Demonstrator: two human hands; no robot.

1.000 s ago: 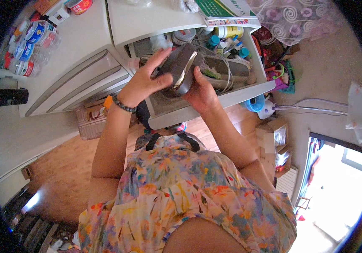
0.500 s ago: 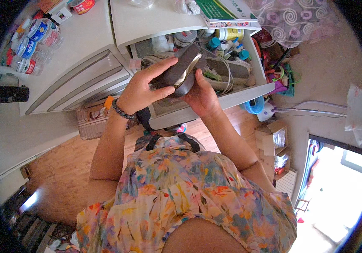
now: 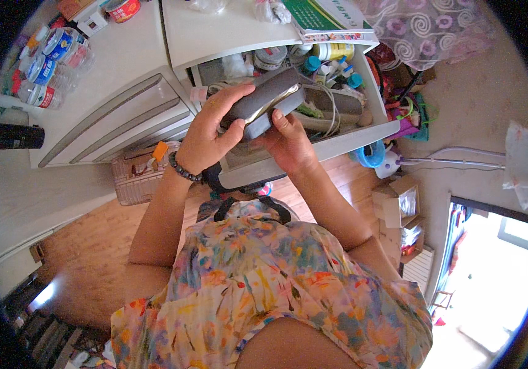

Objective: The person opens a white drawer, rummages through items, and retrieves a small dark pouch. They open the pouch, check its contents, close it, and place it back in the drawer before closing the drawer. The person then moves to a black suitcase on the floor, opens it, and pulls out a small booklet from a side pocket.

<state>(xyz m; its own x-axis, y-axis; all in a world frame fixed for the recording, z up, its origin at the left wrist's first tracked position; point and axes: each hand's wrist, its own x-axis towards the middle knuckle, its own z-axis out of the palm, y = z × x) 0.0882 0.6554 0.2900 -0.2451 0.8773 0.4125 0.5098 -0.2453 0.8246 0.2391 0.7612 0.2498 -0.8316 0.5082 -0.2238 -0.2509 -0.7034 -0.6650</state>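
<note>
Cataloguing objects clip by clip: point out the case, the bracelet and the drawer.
Case [image 3: 269, 93]: head view, on its upper shell.
Bracelet [image 3: 181, 170]: head view, on its beads.
Drawer [image 3: 338, 147]: head view, on its front panel.

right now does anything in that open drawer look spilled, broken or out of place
I can make out no spill or breakage. What looks untidy is the white cord, looping loosely in the cluttered drawer, right of the held case, rather than coiled away.

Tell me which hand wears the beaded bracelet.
The left hand, on the gray case: a dark beaded bracelet circles its wrist; the right hand has a bare wrist.
</note>
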